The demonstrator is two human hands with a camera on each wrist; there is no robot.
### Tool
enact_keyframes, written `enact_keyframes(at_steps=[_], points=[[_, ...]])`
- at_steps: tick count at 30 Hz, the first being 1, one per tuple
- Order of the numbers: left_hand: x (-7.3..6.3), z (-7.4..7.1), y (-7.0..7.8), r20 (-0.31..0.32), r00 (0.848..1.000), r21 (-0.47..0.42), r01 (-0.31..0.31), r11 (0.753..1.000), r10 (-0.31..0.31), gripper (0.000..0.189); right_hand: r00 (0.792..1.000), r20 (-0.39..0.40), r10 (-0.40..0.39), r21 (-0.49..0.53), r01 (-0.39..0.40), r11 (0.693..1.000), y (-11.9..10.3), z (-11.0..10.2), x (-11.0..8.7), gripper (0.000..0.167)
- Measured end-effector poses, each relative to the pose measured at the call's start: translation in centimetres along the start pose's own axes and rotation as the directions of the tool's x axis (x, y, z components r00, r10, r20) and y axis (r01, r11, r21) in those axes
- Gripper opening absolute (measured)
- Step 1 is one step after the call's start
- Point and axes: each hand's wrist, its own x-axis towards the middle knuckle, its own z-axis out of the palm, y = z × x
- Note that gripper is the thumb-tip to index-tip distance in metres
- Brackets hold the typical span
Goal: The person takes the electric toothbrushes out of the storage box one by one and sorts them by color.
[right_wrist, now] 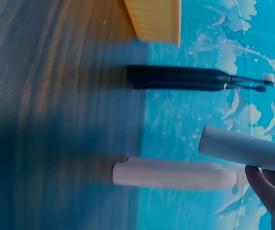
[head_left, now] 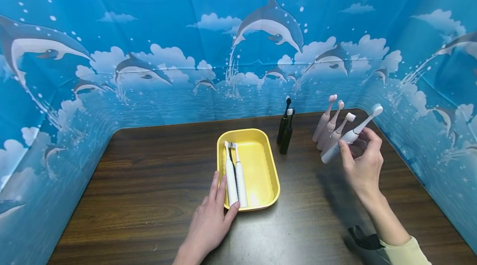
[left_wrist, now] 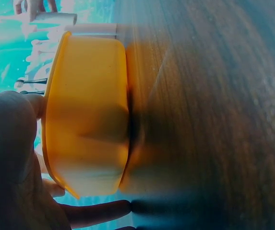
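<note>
My right hand (head_left: pixel 367 167) pinches a white electric toothbrush (head_left: pixel 351 136) by its handle, tilted with the brush head up and to the right. Its lower end hangs above the table beside several upright pink toothbrushes; the right wrist view shows the white handle (right_wrist: pixel 243 147) close up. On the left, my left hand (head_left: pixel 208 221) rests at the near left corner of a yellow tray (head_left: pixel 258 169), fingers extended along the rim. Inside that tray lie two white toothbrushes (head_left: pixel 231 180) with a dark toothbrush (head_left: pixel 231 155) between them, mostly hidden.
Two black toothbrushes (head_left: pixel 285 136) stand upright right of the tray. Pink toothbrushes (head_left: pixel 328 129) stand farther right. A dark wooden table (head_left: pixel 156 182) is bordered by a blue dolphin-print curtain (head_left: pixel 167 103). Near the right wrist is a black device (head_left: pixel 363 238).
</note>
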Motion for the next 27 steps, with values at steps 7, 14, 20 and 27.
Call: enact_keyframes(at_steps=[7,14,20,27], points=[[-0.1,-0.1,-0.1,-0.007,1.0,0.002,-0.003,1.0,0.003,0.075,0.999,0.004,0.036,-0.066,-0.036,0.997,1.4,-0.6,-0.8,0.059],[-0.2,-0.2,-0.1,-0.016,1.0,0.008,-0.003,1.0,0.004,0.075,0.994,0.002,0.107,-0.096,-0.106,0.99,3.5,-0.5,-0.7,0.056],[-0.2,-0.3,-0.2,-0.006,1.0,0.003,0.009,1.0,-0.009,0.075,0.988,0.008,0.153,-0.133,-0.151,0.98,5.9,0.0,0.1,0.053],[-0.1,-0.1,-0.1,-0.001,1.0,0.004,0.0,1.0,0.0,0.075,0.98,-0.022,0.197,-0.163,-0.198,0.967,8.9,0.5,1.4,0.049]])
